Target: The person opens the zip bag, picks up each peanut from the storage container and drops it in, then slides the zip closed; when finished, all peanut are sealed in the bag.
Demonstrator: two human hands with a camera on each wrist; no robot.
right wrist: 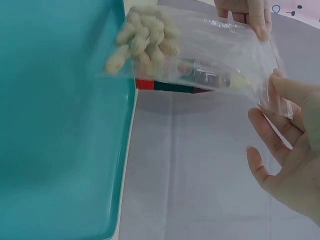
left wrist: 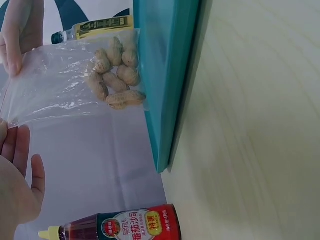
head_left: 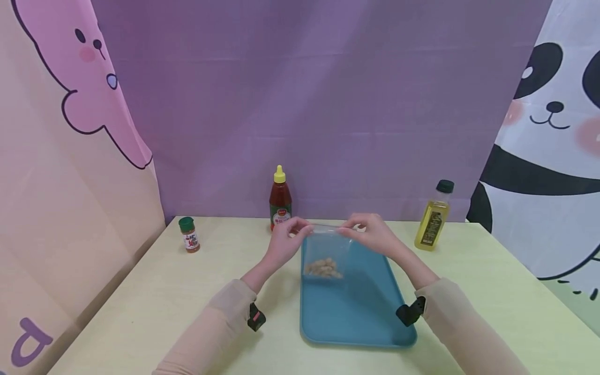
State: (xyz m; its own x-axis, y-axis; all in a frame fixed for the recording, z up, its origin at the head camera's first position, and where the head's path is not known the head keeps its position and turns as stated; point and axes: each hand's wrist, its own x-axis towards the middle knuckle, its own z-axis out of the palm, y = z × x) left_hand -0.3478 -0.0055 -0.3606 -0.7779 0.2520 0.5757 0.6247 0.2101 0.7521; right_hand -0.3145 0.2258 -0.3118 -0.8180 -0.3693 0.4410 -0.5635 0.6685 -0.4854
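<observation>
A clear plastic zip bag (head_left: 328, 245) hangs upright between my two hands, over the far part of a blue tray (head_left: 356, 317). Several unshelled peanuts (left wrist: 116, 75) lie gathered at the bottom of the bag. My left hand (head_left: 285, 242) pinches the bag's top edge at its left corner between thumb and fingers. At the right corner, my right hand (head_left: 370, 234) pinches the same edge. In the right wrist view the right thumb (right wrist: 292, 89) presses on the film while the lower fingers spread away from it.
Behind my left hand stands a ketchup bottle (head_left: 280, 200) with a yellow cap. A small green-capped spice jar (head_left: 189, 237) is at the left of the table (head_left: 187, 312). An oil bottle (head_left: 433, 219) stands to the right of the tray. A purple cloth (head_left: 304, 104) hangs behind the table.
</observation>
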